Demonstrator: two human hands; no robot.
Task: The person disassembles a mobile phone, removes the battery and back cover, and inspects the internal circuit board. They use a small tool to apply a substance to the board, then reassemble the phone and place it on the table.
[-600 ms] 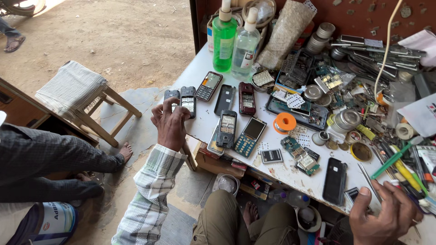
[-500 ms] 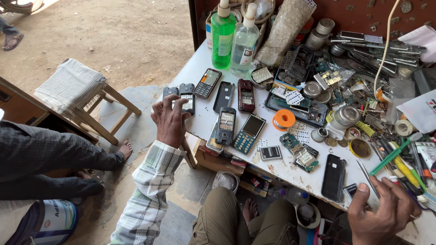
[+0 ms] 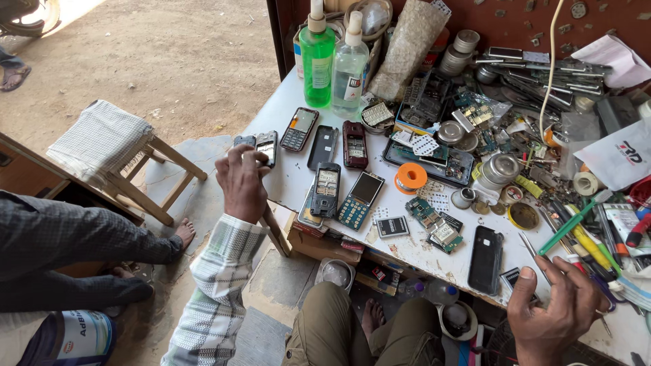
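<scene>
Left hand (image 3: 242,181), at the left edge of the white worktable (image 3: 285,102): fingers curled down over two small grey keypad phones (image 3: 260,144) lying side by side at the table corner; fingertips rest on their lower ends, the upper halves and one screen showing beyond the fingers; whether they are pinched or only touched cannot be told. Right hand (image 3: 556,308), at the near right edge of the table: fingers spread apart and bent, clamped on nothing, fingertips just beside a thin metal probe (image 3: 530,245) and a green pen (image 3: 568,227). Black phone (image 3: 485,259), face down, near the right hand, to its left. Between the hands: a row of dismantled keypad phones (image 3: 342,183), loose circuit boards (image 3: 434,220), an orange solder spool (image 3: 411,177). Far edge: green pump bottle (image 3: 317,57) and clear pump bottle (image 3: 350,64), upright, just beside each other. Wooden stool (image 3: 112,152) on the ground, left of the table.
</scene>
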